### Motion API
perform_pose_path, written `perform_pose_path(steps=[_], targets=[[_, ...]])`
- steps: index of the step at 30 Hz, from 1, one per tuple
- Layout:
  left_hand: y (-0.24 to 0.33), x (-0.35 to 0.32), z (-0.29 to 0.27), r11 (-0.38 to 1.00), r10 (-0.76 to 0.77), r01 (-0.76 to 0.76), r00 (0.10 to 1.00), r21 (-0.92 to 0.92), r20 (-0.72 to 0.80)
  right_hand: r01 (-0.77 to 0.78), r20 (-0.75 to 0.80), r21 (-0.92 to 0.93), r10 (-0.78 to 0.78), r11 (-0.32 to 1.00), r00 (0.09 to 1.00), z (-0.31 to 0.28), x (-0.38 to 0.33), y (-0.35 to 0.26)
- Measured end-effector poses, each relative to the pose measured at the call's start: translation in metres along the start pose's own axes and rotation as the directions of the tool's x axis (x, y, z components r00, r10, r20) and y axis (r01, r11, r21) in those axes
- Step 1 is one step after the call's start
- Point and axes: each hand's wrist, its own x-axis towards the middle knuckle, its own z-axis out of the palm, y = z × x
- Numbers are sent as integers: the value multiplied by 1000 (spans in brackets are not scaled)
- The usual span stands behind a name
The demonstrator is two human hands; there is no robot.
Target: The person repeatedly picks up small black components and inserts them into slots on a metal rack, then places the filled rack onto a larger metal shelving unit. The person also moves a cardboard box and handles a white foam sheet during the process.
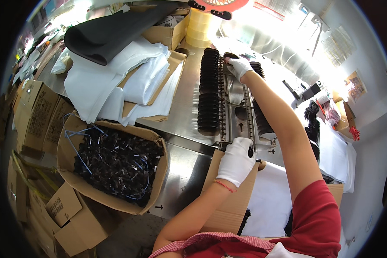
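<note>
The right hand (238, 69) reaches to the far end of the track, its gloved fingertips closed on the edge of a black disc (231, 55). The disc lies just left of and beyond that hand, at the far end of the left chain (222, 99), near the far end of the left row (208, 92). The 2 chains run from near to far, about parallel, with a metal channel between them; the disc's broad face lies across that long axis. The right arm is much nearer to the disc; the left hand (237, 159) is well apart from it, at the track's near end.

The left hand's fingers are curled by the metal fitting there, beside something small and dark; I cannot tell whether they clamp on it.

The disc looks thin, round and dark, seen as a flattened oval. Similar discs stand packed on edge in the left row and in the right row (262, 120), which the right forearm partly hides. To the left on the surface (182, 116) lie white sheets (112, 77), and nearer, a box (64, 161) holds small black parts (120, 165).
</note>
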Motion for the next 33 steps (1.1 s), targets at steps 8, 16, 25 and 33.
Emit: perform_pose_path(steps=[8,16,25,33], targets=[[5,2,11,996,-71,72,997,-43,13,258,326,-943,-750,-211,576,27,4,31],[9,-1,5,756,-246,189,969,-626,-4,630,242,-660,-679,409,694,5,-119,-58],[60,-37,39,49,-177,292,944,-955,279,622,442,-697,-469,358,765,-106,-379,-1],[78,-124,89,216,-133,766,637,-605,759,143,190,-853,44,503,981,-243,-470,15]])
